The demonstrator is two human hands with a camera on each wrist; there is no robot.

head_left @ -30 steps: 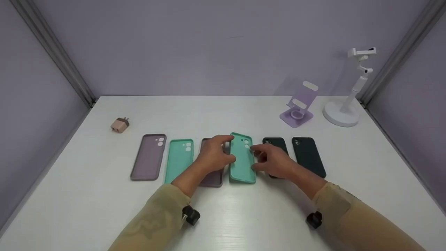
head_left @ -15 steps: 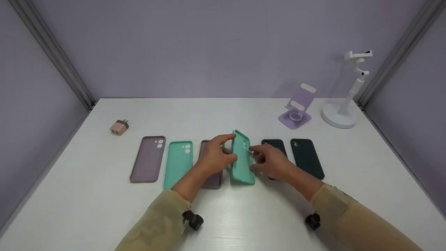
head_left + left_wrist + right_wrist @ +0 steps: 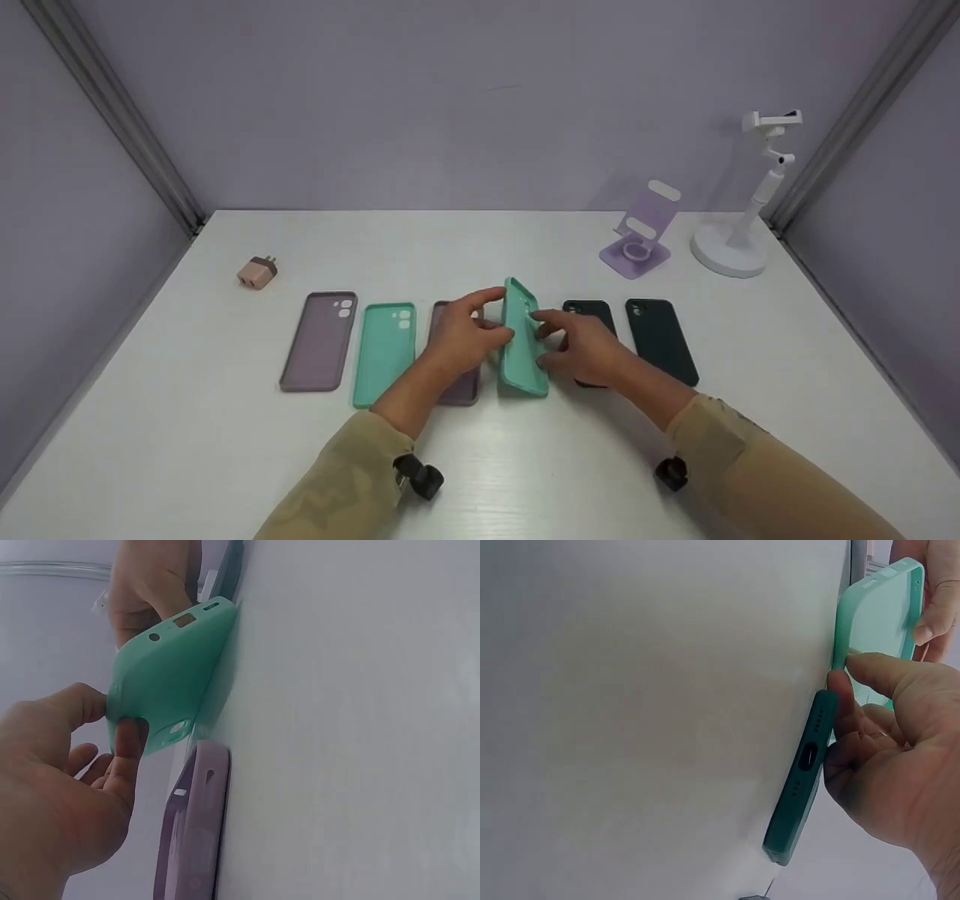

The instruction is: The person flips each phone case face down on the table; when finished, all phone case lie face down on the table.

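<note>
Teal case (image 3: 519, 352) | long axis forward, camera end (image 3: 515, 296) far | left hand (image 3: 460, 337), right hand (image 3: 589, 347) pinching

The left grip (image 3: 465, 337) hides part of a mauve case (image 3: 463, 388), the right grip (image 3: 586, 345) part of a dark case (image 3: 596, 309) and of the green case's (image 3: 519, 360) edge. The head view crops both sleeves (image 3: 341, 472).
</note>
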